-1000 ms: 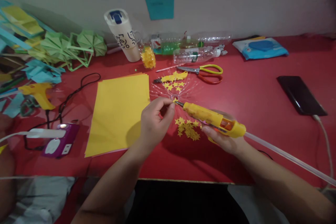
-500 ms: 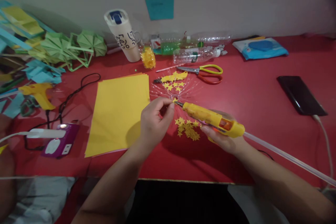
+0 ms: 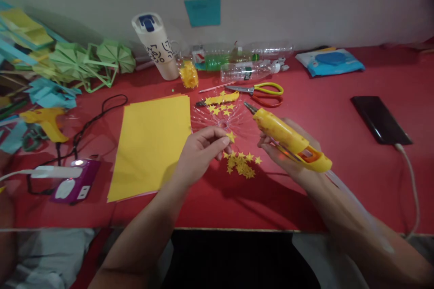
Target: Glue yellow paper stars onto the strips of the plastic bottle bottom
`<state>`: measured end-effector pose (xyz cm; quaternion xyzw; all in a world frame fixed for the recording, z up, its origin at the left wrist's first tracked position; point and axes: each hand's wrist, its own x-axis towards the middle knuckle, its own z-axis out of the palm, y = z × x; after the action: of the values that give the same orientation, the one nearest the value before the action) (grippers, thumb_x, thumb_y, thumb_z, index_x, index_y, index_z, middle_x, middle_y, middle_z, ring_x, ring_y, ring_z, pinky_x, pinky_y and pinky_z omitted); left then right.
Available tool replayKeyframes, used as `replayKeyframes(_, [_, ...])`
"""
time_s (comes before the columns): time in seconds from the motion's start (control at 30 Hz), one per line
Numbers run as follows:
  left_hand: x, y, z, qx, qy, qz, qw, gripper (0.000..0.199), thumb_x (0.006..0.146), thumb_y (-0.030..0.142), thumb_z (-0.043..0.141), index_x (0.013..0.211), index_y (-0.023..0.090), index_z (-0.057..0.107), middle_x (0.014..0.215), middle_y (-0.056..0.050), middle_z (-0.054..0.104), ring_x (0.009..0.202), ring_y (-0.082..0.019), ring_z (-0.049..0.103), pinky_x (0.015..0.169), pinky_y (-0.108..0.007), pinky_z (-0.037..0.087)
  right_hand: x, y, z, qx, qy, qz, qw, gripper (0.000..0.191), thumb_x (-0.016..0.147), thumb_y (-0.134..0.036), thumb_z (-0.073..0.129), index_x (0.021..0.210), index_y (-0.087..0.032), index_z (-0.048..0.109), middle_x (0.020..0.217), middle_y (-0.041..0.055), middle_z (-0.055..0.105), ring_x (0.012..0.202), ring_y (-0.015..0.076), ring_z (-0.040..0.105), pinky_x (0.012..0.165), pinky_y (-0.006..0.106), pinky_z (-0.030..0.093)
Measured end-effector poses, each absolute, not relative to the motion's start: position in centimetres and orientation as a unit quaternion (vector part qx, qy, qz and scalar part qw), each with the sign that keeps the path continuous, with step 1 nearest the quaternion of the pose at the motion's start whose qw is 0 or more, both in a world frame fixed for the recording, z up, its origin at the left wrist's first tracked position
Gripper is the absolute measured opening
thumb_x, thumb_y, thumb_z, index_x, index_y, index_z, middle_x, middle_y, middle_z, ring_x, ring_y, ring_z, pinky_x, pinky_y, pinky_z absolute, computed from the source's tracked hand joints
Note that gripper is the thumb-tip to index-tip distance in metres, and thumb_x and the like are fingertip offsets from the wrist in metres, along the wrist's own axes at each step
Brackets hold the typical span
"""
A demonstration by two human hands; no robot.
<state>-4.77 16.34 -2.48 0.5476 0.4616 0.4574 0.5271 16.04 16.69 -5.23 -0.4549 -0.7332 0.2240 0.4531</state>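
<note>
Between thumb and fingertips, my left hand (image 3: pixel 202 151) pinches a small yellow star (image 3: pixel 231 136). My right hand (image 3: pixel 291 156) is wrapped round a yellow glue gun (image 3: pixel 283 133), whose metal nozzle points up and left, apart from the star. A clear glue stick (image 3: pixel 359 212) sticks out of the gun's rear. Just below my left fingertips lies a pile of yellow stars (image 3: pixel 242 165). Beyond the hands is a clear plastic piece with spread strips (image 3: pixel 224 123), with several stars and a yellow-handled cutter (image 3: pixel 225 98) at its far side.
Yellow paper sheets (image 3: pixel 152 144) lie left of my left hand. Scissors (image 3: pixel 267 92), plastic bottles (image 3: pixel 247 71) and a tumbler (image 3: pixel 158 47) stand or lie farther back. A phone (image 3: pixel 381 119) is at right; a purple power strip (image 3: pixel 76 183) and another glue gun (image 3: pixel 47 122) are at left.
The glue gun in my right hand has moved right and up, away from the star, and its nozzle tilts up more. My left hand has shifted slightly down, with the star now more visible.
</note>
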Motion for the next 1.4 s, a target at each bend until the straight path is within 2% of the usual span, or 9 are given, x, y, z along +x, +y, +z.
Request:
replayKeyframes(0.1, [-4.2, 16.2, -2.3, 0.451, 0.419, 0.392, 0.683, 0.013, 0.073, 0.027, 0.064, 0.066, 0.017, 0.060, 0.054, 0.003, 0.060, 0.044, -0.005, 0.045, 0.047, -0.019, 0.037, 15.4, 16.4, -4.6, -0.420, -0.748, 0.207, 0.470, 0.008, 0.082, -0.023, 0.068, 0.082, -0.026, 0.060, 0.087, 0.0012, 0.065, 0.077, 0.0178, 0.066, 0.066, 0.034, 0.057])
replayKeyframes(0.23, [-3.7, 16.0, -2.2, 0.383, 0.412, 0.338, 0.754, 0.018, 0.067, 0.029, 0.069, 0.061, 0.016, 0.058, 0.053, 0.003, 0.058, 0.047, -0.005, 0.047, 0.047, -0.018, 0.034, 14.6, 16.1, -3.8, -0.372, -0.768, 0.187, 0.487, 0.011, 0.082, -0.018, 0.068, 0.088, -0.025, 0.064, 0.092, 0.0015, 0.064, 0.080, 0.0151, 0.067, 0.066, 0.029, 0.058])
replayKeyframes(0.5, [-3.9, 16.1, -2.5, 0.338, 0.358, 0.305, 0.815, 0.017, 0.065, 0.025, 0.065, 0.054, 0.015, 0.056, 0.047, 0.002, 0.050, 0.044, -0.005, 0.041, 0.042, -0.019, 0.027, 14.6, 16.7, -4.1, -0.322, -0.788, 0.220, 0.475, 0.008, 0.083, -0.017, 0.068, 0.084, -0.025, 0.067, 0.090, 0.0000, 0.066, 0.074, 0.0117, 0.066, 0.063, 0.024, 0.056])
replayKeyframes(0.9, [-4.6, 16.5, -2.7, 0.338, 0.351, 0.298, 0.821, 0.013, 0.069, 0.024, 0.059, 0.058, 0.017, 0.056, 0.048, 0.002, 0.044, 0.045, -0.007, 0.035, 0.043, -0.023, 0.024, 13.3, 16.8, -2.9, -0.379, -0.787, 0.208, 0.439, 0.009, 0.084, -0.016, 0.065, 0.084, -0.025, 0.064, 0.089, -0.0007, 0.066, 0.072, 0.0128, 0.065, 0.062, 0.027, 0.055])
replayKeyframes(1.0, [-5.1, 16.6, -2.6, 0.435, 0.438, 0.365, 0.697, 0.017, 0.075, 0.032, 0.058, 0.064, 0.019, 0.058, 0.053, 0.001, 0.050, 0.048, -0.010, 0.041, 0.046, -0.024, 0.031, 13.1, 18.0, -2.5, -0.380, -0.783, 0.187, 0.456, 0.008, 0.084, -0.019, 0.064, 0.080, -0.025, 0.062, 0.088, -0.0010, 0.066, 0.071, 0.0135, 0.065, 0.061, 0.028, 0.055])
replayKeyframes(1.1, [-5.8, 17.0, -3.0, 0.597, 0.533, 0.467, 0.376, 0.010, 0.080, 0.028, 0.061, 0.075, 0.020, 0.064, 0.069, -0.001, 0.057, 0.063, -0.014, 0.050, 0.061, -0.029, 0.043, 12.8, 19.6, -2.1, -0.396, -0.778, 0.178, 0.455, 0.014, 0.084, -0.020, 0.063, 0.072, -0.025, 0.058, 0.084, -0.0012, 0.065, 0.070, 0.0134, 0.063, 0.061, 0.028, 0.053])
replayKeyframes(1.2, [-6.0, 17.6, -4.1, 0.699, 0.534, 0.471, 0.064, 0.005, 0.083, 0.022, 0.064, 0.085, 0.019, 0.068, 0.084, -0.005, 0.058, 0.081, -0.019, 0.053, 0.076, -0.037, 0.046, 12.5, 20.9, -2.1, -0.401, -0.794, 0.169, 0.424, 0.011, 0.083, -0.021, 0.065, 0.074, -0.024, 0.060, 0.088, 0.0007, 0.065, 0.079, 0.0164, 0.062, 0.070, 0.033, 0.053])
replayKeyframes(1.27, [-5.7, 18.0, -5.0, 0.714, 0.537, 0.450, -0.015, 0.010, 0.083, 0.023, 0.067, 0.092, 0.019, 0.068, 0.093, -0.007, 0.058, 0.088, -0.022, 0.053, 0.080, -0.039, 0.046, 12.3, 21.4, -2.5, -0.403, -0.802, 0.158, 0.413, 0.008, 0.082, -0.022, 0.066, 0.076, -0.024, 0.061, 0.091, 0.0018, 0.066, 0.086, 0.0189, 0.060, 0.077, 0.037, 0.052])
replayKeyframes(1.4, [-5.0, 18.7, -6.6, 0.706, 0.546, 0.449, -0.023, 0.016, 0.082, 0.028, 0.071, 0.096, 0.021, 0.068, 0.100, -0.007, 0.056, 0.093, -0.024, 0.052, 0.081, -0.041, 0.046, 11.8, 21.7, -3.2, -0.409, -0.803, 0.145, 0.408, 0.009, 0.080, -0.020, 0.067, 0.075, -0.024, 0.061, 0.091, 0.0012, 0.065, 0.088, 0.0197, 0.055, 0.080, 0.039, 0.050])
